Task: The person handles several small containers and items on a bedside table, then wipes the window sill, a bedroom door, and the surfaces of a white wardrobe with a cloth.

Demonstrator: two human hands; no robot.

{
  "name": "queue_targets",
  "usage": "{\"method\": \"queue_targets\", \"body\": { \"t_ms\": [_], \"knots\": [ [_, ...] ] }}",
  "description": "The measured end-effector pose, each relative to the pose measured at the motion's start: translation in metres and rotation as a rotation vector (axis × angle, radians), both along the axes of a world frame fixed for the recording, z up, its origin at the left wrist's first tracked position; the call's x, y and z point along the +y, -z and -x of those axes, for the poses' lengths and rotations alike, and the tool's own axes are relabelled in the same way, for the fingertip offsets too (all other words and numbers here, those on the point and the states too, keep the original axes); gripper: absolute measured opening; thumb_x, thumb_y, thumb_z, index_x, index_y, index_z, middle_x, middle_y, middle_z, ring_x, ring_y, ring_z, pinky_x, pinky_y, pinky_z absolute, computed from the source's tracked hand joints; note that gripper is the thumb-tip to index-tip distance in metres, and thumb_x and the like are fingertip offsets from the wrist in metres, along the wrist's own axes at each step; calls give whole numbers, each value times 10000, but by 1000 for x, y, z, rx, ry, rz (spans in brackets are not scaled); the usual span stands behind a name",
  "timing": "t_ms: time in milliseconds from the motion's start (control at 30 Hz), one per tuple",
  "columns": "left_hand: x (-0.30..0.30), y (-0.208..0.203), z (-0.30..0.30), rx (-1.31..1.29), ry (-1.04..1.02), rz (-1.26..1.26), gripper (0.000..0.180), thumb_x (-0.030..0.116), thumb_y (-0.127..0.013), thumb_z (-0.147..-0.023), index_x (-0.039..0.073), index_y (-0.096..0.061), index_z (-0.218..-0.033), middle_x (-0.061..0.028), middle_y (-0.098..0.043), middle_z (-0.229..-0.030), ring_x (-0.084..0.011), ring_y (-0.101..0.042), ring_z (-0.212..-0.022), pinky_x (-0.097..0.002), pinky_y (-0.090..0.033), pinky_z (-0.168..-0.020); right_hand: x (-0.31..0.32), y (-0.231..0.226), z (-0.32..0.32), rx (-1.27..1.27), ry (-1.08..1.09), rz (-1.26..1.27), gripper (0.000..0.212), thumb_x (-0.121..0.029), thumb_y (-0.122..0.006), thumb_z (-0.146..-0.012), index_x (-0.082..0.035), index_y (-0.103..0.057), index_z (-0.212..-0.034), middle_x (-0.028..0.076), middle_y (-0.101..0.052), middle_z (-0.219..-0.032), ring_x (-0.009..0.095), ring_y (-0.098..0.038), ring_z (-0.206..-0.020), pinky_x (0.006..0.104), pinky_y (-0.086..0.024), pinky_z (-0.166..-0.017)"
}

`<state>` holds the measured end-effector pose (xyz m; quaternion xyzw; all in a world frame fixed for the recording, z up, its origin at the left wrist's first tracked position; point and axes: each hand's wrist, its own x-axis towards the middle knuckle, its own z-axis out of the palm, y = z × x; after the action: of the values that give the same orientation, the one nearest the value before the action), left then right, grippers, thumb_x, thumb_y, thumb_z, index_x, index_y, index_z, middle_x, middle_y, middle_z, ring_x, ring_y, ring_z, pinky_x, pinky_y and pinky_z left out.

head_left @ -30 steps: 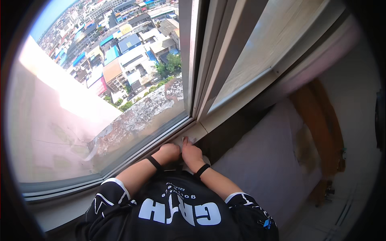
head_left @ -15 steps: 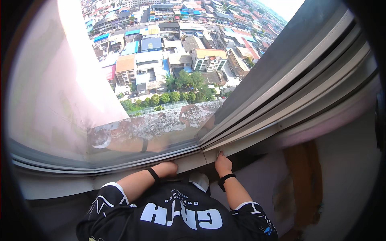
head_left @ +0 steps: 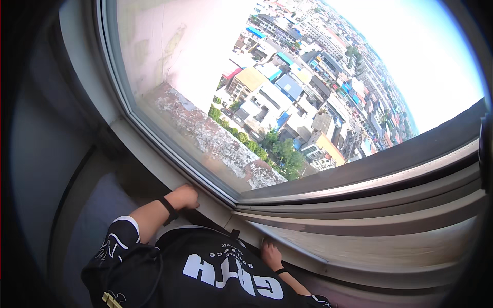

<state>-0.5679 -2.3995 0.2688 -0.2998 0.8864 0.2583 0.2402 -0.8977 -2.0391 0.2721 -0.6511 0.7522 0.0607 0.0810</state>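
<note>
My left hand [head_left: 186, 197] rests on the pale windowsill [head_left: 211, 206], just below the corner of the window frame. Its fingers are curled in, and whatever lies under them is hidden. Farther right along the same ledge is my right hand [head_left: 271, 256], its fingers bent at the sill; I cannot make out whether a small thing is between them. A dark band circles each wrist. Beside the hands, the glass pane [head_left: 205, 154] stands in a metal frame [head_left: 172, 159].
Sliding-window tracks [head_left: 359, 205] run off to the right. Beyond the glass lie a weathered outer ledge [head_left: 205, 131] and, far below, many rooftops [head_left: 292, 87]. A dark curved line [head_left: 64, 205] crosses the shaded area at the left. My black shirt [head_left: 215, 272] fills the lower middle.
The whole view has turned, so the sill now slopes down to the right and more sky shows. Both hands stay at the sill; the right one sits farther from the sill's joint.
</note>
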Motion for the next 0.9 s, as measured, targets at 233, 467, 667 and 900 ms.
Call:
{"method": "queue_targets", "body": {
  "t_ms": [233, 467, 667, 900],
  "knots": [
    [88, -6, -34, 539, -669, 167, 253, 290, -693, -862, 53, -675, -946, -147, -606, -1060, -350, -581, -1065, -449, -518, -919, -138, 11, -74, -168, -516, -164, 546, -93, -518, -914, -7, -450, -1449, 207, -604, -1272, 334, -682, -1002, 397, -595, -795],
    [107, -1, -77, 546, -970, 285, 269, 258, -732, -835, 61, -617, -977, -143, -586, -1060, -352, -610, -1017, -471, -545, -860, -271, 8, -223, -325, -495, 108, 492, -70, -494, -931, 44, -468, -1409, 188, -647, -1084, 344, -665, -962, 431, -574, -791],
    [35, 0, -124, 413, -1024, 526, 532, 294, -741, -842, 27, -576, -1271, -173, -516, -1390, -373, -509, -1301, -482, -492, -988, -272, -3, -218, -276, -506, -46, 502, -105, -502, -947, -94, -493, -1449, 156, -660, -1128, 351, -689, -897, 463, -576, -707],
    [-33, 20, -148, 218, -853, 526, 1009, 688, -577, -855, -5, -333, -1547, -177, -234, -1654, -343, -117, -1559, -738, -167, -1145, -260, 2, -177, -332, -474, -100, 529, -193, -642, -911, -223, -543, -1430, 153, -686, -1028, 373, -698, -817, 479, -570, -673]
  ]
}}
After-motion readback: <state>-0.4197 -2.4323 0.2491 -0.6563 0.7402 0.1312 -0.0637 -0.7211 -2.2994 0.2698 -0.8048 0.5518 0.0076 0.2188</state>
